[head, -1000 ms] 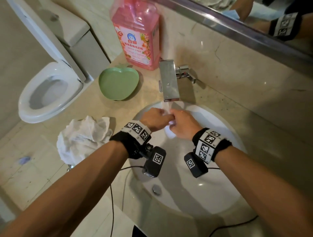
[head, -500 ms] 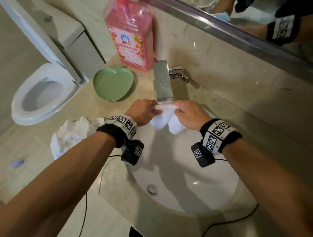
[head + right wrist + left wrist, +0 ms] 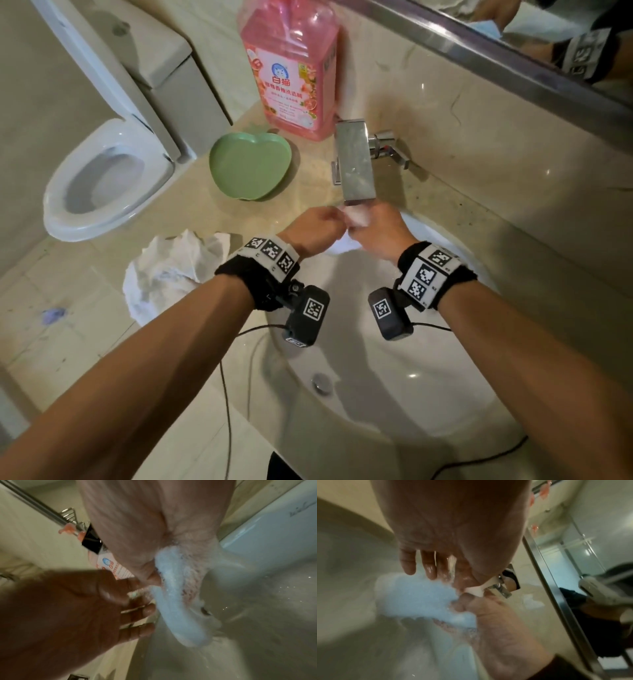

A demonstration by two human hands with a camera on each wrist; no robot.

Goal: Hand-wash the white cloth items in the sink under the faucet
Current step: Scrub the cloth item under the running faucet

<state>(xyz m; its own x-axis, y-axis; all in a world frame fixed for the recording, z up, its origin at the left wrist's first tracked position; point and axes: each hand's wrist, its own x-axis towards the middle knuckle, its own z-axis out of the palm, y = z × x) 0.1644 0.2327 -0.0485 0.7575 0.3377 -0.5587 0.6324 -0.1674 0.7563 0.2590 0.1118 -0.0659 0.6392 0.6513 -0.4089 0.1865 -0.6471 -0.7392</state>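
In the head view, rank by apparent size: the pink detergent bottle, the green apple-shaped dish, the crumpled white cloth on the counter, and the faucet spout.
1. Pink detergent bottle, cropped at the top.
2. Crumpled white cloth and green dish: too alike to rank, and the left arm hides part of the cloth.
3. Faucet spout, clearly smallest.

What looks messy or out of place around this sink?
A crumpled white cloth lies heaped on the counter's left edge beside the sink, apparently overhanging it. Nothing else stands out: the pink detergent bottle stands upright and the green dish sits flat.
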